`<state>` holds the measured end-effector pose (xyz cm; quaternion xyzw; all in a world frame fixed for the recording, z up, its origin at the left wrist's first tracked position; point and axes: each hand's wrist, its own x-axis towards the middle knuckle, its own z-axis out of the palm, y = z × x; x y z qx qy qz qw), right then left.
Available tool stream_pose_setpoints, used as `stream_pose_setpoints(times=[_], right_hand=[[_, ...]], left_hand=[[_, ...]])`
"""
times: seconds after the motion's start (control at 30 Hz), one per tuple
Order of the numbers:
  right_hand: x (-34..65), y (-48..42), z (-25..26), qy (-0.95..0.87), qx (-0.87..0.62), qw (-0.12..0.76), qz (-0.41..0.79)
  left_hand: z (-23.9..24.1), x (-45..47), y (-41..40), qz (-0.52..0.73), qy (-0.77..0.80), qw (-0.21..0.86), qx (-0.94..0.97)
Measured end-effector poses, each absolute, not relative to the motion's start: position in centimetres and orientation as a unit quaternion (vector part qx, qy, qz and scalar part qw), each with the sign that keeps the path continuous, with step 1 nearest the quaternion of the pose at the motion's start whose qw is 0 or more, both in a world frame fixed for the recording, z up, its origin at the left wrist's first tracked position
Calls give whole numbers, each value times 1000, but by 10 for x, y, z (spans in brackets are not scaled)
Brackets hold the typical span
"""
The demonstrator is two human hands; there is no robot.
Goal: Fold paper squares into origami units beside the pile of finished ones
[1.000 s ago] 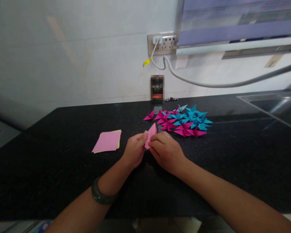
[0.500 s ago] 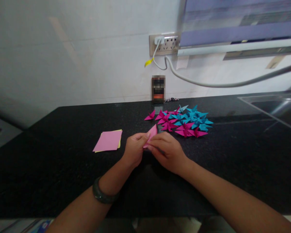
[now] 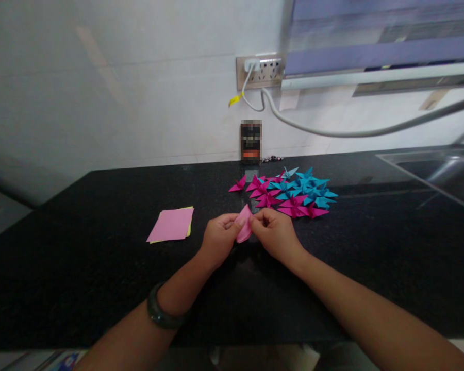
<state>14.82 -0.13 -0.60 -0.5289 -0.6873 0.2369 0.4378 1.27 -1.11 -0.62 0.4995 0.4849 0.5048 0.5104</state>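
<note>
A small piece of folded pink paper (image 3: 244, 226) is held up between both hands above the dark counter. My left hand (image 3: 221, 238) pinches it from the left, thumb on its near face. On the other side, my right hand (image 3: 276, 232) grips its right edge between thumb and fingers; the fingertips are partly hidden. Just beyond the hands lie several magenta paper cranes (image 3: 268, 198) and several blue paper cranes (image 3: 313, 186). A pale blue crane (image 3: 290, 173) sits at the back of the group. Left of my hands is a stack of pink and yellow paper sheets (image 3: 170, 224).
A phone-like object with a blurred front (image 3: 251, 141) leans on the wall, a beaded strand (image 3: 272, 158) beside it. A sink (image 3: 441, 170) is set into the counter (image 3: 100, 268) at right. A cable (image 3: 332, 134) runs along the wall from the socket (image 3: 259, 72).
My right hand has shifted its grip upward to the right edge of the pink paper. More of the paper's face now shows, and it stands more upright between the hands.
</note>
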Motion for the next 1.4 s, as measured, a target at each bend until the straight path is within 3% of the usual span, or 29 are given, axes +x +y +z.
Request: stream_pose_setpoints(times=[0.27, 0.33, 0.43, 0.53, 0.63, 0.9, 1.27, 1.4], right_hand=[[144, -6, -4, -764, -498, 403, 79], [143, -6, -5, -754, -489, 421, 125], [143, -2, -7, -700, -463, 461, 287], [143, 4, -8, -615, -428, 479, 456], [142, 6, -8, -554, -417, 481, 537], [141, 1, -3, -561, -468, 438, 524], [159, 10, -2, -608, -433, 336, 575], [159, 10, 0, -592, -435, 376, 565]], left_hand=[[-10, 11, -11, 488, 528, 449, 531], [-10, 11, -11, 502, 528, 441, 524], [-10, 11, -10, 519, 529, 438, 510], [-10, 11, -9, 529, 510, 487, 472], [-10, 12, -10, 537, 476, 549, 429], [-14, 14, -11, 545, 445, 580, 411], [-8, 10, -12, 443, 484, 521, 547], [-9, 10, -10, 471, 480, 520, 526]])
